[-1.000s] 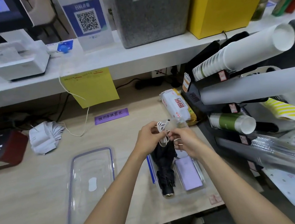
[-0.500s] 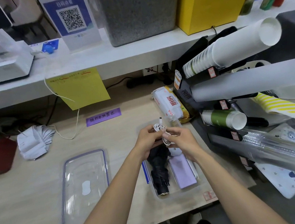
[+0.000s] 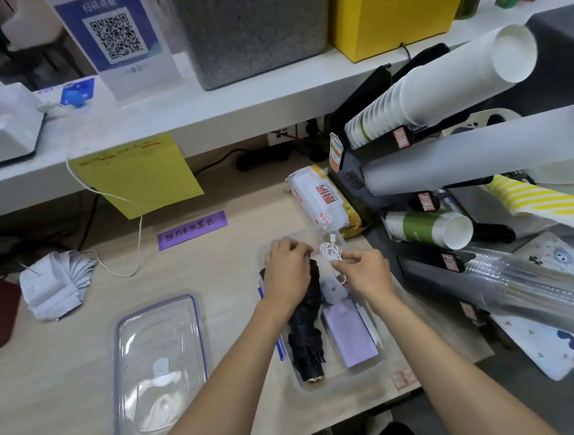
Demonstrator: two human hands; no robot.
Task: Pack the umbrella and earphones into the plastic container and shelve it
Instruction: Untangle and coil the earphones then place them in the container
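Since the frame half a second back, your two hands have parted: both then worked the coiled cord together, and now only the right one carries it. Lid lies off, flat on the tabletop, left of the plastic container, so closing is not yet done. Your left hand rests on the top end of the folded black umbrella, fingers curled over it; the umbrella already lies inside the container, beside a lilac case. Your right hand pinches the white earphones in a coil just above the container's far end, not yet set down. Remaining, by my reading: drop earphones in, fit lid, shelve.
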